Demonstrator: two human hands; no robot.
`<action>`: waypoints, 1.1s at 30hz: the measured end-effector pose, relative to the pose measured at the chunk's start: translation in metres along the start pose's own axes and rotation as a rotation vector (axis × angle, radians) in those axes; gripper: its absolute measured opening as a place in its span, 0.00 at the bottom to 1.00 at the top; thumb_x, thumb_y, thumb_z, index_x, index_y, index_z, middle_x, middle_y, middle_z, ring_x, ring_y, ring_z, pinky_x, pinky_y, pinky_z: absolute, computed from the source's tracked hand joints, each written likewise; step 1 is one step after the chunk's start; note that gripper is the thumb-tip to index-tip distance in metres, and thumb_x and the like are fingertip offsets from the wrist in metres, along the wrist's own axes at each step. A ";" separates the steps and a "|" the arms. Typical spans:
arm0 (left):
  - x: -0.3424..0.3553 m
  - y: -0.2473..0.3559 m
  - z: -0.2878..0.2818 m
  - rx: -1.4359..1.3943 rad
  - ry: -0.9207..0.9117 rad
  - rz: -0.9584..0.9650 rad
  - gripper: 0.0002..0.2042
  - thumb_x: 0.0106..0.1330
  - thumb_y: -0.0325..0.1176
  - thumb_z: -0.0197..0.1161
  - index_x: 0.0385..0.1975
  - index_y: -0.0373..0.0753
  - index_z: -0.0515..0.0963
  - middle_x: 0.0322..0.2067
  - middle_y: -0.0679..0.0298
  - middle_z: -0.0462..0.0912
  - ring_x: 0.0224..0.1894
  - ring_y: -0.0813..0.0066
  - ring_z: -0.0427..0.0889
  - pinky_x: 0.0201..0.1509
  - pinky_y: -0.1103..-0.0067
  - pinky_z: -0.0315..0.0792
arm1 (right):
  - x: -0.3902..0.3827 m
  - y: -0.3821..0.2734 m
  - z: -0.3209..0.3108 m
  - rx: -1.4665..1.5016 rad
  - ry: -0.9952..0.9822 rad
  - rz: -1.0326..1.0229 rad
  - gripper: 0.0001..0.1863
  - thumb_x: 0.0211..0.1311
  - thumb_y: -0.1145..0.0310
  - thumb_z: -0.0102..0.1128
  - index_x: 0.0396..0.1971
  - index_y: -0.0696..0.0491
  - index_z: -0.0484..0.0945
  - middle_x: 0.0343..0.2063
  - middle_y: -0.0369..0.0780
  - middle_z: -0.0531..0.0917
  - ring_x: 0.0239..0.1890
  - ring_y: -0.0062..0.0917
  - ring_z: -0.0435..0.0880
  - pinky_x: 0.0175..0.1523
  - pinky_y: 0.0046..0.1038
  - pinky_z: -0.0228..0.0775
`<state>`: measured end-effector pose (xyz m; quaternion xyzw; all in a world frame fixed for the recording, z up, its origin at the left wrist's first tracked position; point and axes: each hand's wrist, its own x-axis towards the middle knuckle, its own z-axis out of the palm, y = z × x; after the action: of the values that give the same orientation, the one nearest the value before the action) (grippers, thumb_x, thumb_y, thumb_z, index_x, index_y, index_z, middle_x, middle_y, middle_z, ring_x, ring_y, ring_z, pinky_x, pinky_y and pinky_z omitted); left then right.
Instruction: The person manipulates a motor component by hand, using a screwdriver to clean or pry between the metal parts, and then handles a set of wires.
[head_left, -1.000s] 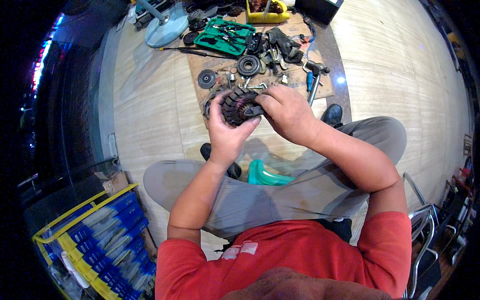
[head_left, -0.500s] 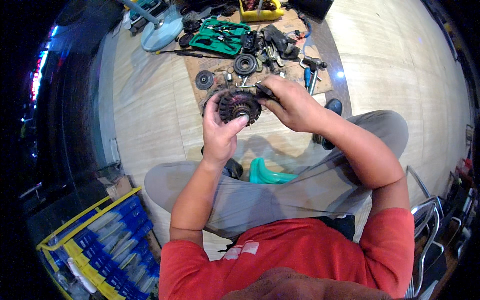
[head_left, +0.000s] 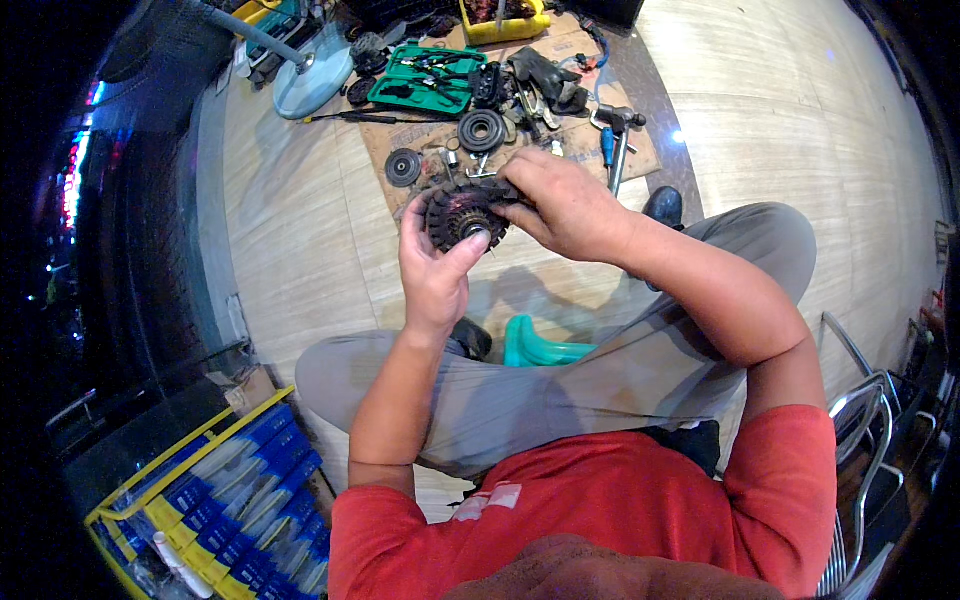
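Note:
A dark, round, toothed metal part [head_left: 464, 206] with a shaft end at its centre is in my left hand [head_left: 433, 280]. The left thumb presses near the shaft and the fingers wrap round the rim. My right hand [head_left: 577, 210] is closed at the part's upper right edge, pinching a small dark piece against the part; its kind is mostly hidden by the fingers. Just beyond my hands lie a black grooved pulley [head_left: 482, 131], a smaller dark disc [head_left: 403, 168] and a metal piece [head_left: 482, 168] on the stained cardboard [head_left: 380, 140].
A green tool case [head_left: 425, 78] with black-handled tools lies open at the back. Dark gloves [head_left: 548, 78], a hammer [head_left: 620, 118] and a blue-handled screwdriver [head_left: 607, 147] are to its right. A yellow tub [head_left: 505, 28] stands farthest. A green plastic stool [head_left: 540, 345] is between my legs.
My right hand has moved in left and slightly down, bringing the dark piece against the toothed part. The left hand keeps its hold, and the whole view has shifted slightly.

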<state>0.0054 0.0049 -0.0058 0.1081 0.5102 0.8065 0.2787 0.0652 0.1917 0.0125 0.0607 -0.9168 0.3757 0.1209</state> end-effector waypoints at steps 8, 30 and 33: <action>-0.002 0.003 0.005 -0.056 0.049 -0.025 0.28 0.55 0.17 0.61 0.57 0.31 0.60 0.49 0.55 0.74 0.51 0.68 0.77 0.57 0.71 0.73 | 0.000 0.003 0.008 -0.115 0.056 -0.064 0.10 0.53 0.72 0.60 0.33 0.56 0.70 0.34 0.47 0.75 0.39 0.44 0.76 0.42 0.41 0.71; 0.001 0.009 -0.009 -0.357 -0.081 -0.146 0.29 0.55 0.26 0.58 0.60 0.31 0.60 0.51 0.53 0.74 0.53 0.60 0.76 0.60 0.62 0.72 | 0.013 0.013 -0.017 0.112 0.138 0.197 0.08 0.60 0.69 0.59 0.34 0.58 0.75 0.28 0.52 0.79 0.35 0.51 0.78 0.38 0.43 0.70; 0.001 0.010 -0.011 -0.346 -0.100 -0.162 0.32 0.53 0.26 0.61 0.60 0.31 0.60 0.52 0.53 0.73 0.54 0.59 0.76 0.61 0.62 0.71 | 0.011 0.016 -0.016 0.159 0.141 0.199 0.09 0.60 0.68 0.59 0.34 0.58 0.76 0.28 0.52 0.79 0.34 0.50 0.79 0.38 0.41 0.70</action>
<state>-0.0042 -0.0058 -0.0020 0.0570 0.3564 0.8507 0.3823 0.0541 0.2141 0.0155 -0.0474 -0.8749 0.4607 0.1419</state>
